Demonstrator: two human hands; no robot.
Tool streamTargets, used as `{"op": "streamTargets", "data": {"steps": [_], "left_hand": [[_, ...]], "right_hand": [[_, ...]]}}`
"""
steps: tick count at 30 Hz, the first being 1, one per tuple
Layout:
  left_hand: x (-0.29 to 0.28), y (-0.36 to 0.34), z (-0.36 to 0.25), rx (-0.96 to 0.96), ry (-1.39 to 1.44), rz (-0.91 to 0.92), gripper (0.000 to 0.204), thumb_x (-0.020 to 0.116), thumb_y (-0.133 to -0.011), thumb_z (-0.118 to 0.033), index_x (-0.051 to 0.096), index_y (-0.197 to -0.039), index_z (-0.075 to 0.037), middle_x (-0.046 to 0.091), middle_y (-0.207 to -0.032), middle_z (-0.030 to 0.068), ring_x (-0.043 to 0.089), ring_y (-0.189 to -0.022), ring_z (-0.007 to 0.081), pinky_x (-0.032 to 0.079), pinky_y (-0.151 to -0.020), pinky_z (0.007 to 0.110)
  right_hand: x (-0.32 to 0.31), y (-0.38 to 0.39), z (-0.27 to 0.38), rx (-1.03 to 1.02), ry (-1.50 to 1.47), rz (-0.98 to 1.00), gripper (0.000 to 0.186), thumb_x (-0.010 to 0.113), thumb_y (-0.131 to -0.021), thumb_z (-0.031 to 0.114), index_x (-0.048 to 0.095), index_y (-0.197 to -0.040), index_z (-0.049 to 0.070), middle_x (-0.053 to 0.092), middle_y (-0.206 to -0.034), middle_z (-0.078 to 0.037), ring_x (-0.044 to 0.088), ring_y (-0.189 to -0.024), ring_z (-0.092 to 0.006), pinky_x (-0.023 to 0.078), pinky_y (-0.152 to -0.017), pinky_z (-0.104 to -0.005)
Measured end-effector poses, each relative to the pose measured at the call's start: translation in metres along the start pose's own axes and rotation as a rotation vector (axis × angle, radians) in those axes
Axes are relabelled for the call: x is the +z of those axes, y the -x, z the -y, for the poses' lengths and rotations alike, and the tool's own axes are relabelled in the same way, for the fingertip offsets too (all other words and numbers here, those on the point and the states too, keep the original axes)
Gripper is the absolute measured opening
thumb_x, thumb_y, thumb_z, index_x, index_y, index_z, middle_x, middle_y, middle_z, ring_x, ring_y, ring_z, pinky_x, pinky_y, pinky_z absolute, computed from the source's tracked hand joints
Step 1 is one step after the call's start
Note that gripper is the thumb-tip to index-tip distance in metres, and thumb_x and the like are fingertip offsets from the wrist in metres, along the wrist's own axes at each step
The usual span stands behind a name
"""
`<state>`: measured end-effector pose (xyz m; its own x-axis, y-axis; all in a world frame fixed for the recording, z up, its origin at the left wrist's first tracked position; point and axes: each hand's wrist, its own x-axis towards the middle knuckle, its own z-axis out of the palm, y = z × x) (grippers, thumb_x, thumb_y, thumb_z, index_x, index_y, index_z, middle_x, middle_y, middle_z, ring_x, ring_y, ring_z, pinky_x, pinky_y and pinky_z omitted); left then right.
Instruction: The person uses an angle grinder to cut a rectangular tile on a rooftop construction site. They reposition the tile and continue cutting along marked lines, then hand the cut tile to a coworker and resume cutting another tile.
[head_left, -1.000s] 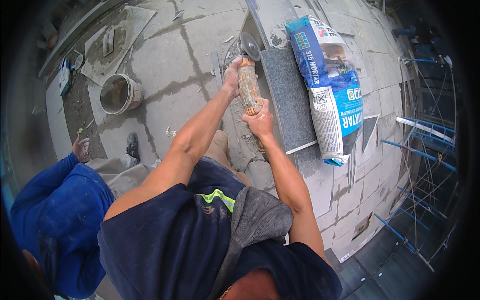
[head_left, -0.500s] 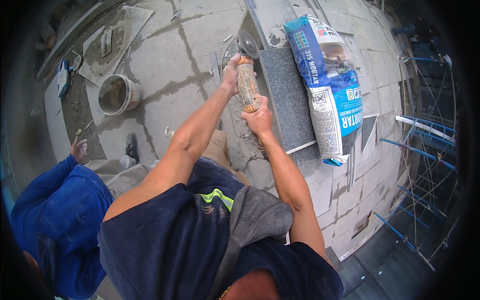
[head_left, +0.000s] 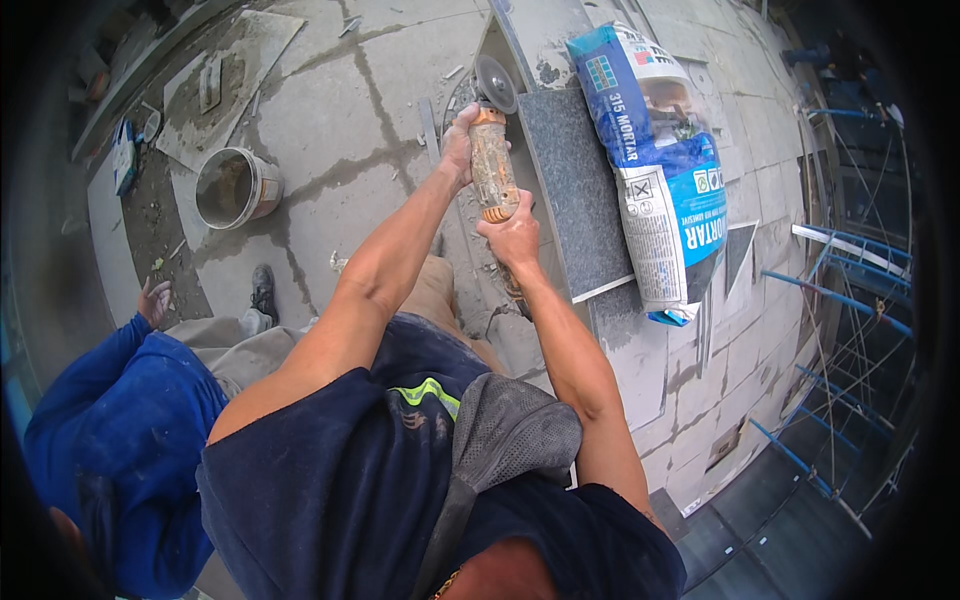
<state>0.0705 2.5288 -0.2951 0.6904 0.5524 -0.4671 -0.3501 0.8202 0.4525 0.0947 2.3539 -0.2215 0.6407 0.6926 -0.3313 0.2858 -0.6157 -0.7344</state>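
Note:
Both of my hands hold an orange, dust-caked angle grinder (head_left: 492,165). My left hand (head_left: 460,143) is wrapped round its front, close behind the grey cutting disc (head_left: 496,84). My right hand (head_left: 513,232) grips its rear end. The disc stands at the left edge of the dark grey stone slab (head_left: 570,180), near its far corner; whether it touches the slab I cannot tell. On top of the slab lies a blue and white mortar bag (head_left: 655,170), to the right of the grinder.
A bucket (head_left: 238,188) stands on the paved floor to the left. Beyond it is a mortar-smeared board (head_left: 232,75) with a trowel. A co-worker in a blue top (head_left: 125,440) is close at my left. Blue scaffold frames (head_left: 840,295) stand at the right.
The grinder's rear end and my right hand have shifted slightly to the left. My left hand keeps its hold near the disc. The co-worker's hand has opened a little.

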Motion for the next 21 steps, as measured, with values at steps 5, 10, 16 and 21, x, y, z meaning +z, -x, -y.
{"op": "streamTargets", "data": {"steps": [5, 10, 16, 21], "left_hand": [[0.0, 0.007, 0.002, -0.014, -0.006, -0.003, 0.061, 0.062, -0.086, -0.057, 0.06, -0.109, 0.0, 0.066, -0.082, 0.0138, 0.069, -0.064, 0.0268, 0.059, -0.055, 0.041], [0.002, 0.013, 0.005, -0.004, -0.016, -0.011, 0.059, 0.061, -0.086, -0.055, 0.06, -0.109, 0.0, 0.065, -0.08, 0.0139, 0.069, -0.063, 0.0268, 0.059, -0.055, 0.041], [-0.002, 0.012, 0.006, -0.002, -0.074, 0.008, 0.064, 0.056, -0.087, -0.061, 0.06, -0.112, -0.002, 0.066, -0.082, 0.0128, 0.069, -0.067, 0.0253, 0.059, -0.058, 0.039], [-0.001, 0.011, 0.006, 0.002, -0.077, -0.006, 0.064, 0.056, -0.087, -0.061, 0.06, -0.111, -0.002, 0.066, -0.081, 0.0125, 0.069, -0.066, 0.0249, 0.059, -0.058, 0.039]], "right_hand": [[0.0, 0.007, 0.001, -0.008, 0.027, -0.007, 0.071, 0.08, -0.067, 0.023, 0.042, -0.125, 0.007, 0.069, -0.098, -0.025, 0.068, -0.092, -0.0437, 0.054, -0.083, -0.0488], [-0.001, 0.013, -0.002, 0.011, 0.0, 0.003, 0.071, 0.081, -0.067, 0.024, 0.042, -0.125, 0.007, 0.069, -0.099, -0.024, 0.068, -0.093, -0.0428, 0.054, -0.084, -0.0487], [0.0, 0.017, -0.003, 0.009, 0.006, -0.003, 0.07, 0.08, -0.067, 0.024, 0.042, -0.124, 0.007, 0.069, -0.099, -0.024, 0.068, -0.093, -0.0424, 0.054, -0.084, -0.0487], [-0.001, 0.014, 0.0, 0.027, 0.0, 0.002, 0.069, 0.08, -0.067, 0.024, 0.042, -0.123, 0.007, 0.07, -0.098, -0.024, 0.069, -0.093, -0.042, 0.054, -0.084, -0.0485]]}}
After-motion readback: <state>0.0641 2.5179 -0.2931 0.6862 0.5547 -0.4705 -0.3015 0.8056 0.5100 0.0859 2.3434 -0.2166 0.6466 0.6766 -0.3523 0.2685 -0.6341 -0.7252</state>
